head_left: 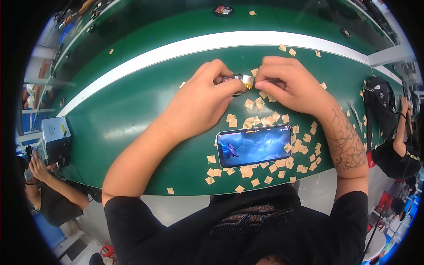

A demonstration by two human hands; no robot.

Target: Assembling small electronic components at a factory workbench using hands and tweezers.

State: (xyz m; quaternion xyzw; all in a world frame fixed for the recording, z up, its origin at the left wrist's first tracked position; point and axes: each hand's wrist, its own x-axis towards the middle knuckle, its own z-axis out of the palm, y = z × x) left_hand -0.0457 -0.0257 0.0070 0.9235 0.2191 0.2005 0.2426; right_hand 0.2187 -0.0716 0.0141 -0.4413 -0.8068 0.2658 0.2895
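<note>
My left hand point(196, 99) is closed around a small dark device with a shiny silver and gold end point(248, 81), held just above the green table point(110, 128). Facing it, my right hand point(296, 84) pinches a thin dark object point(276, 81), its tip close to the device's shiny end. Whether the two touch, I cannot tell. Below my hands lies a phone point(255, 146), its lit screen showing a blue cloudy picture. Many small beige square paper pieces point(246, 171) are scattered around the phone, and one or more overlap its right edge.
A white rail point(212, 36) crosses beyond my hands, with another green surface behind it holding a small dark device point(223, 10). Tweezers point(355, 116) and a black bag point(380, 101) are at the right. A white box point(55, 128) stands left. Other people sit on both sides.
</note>
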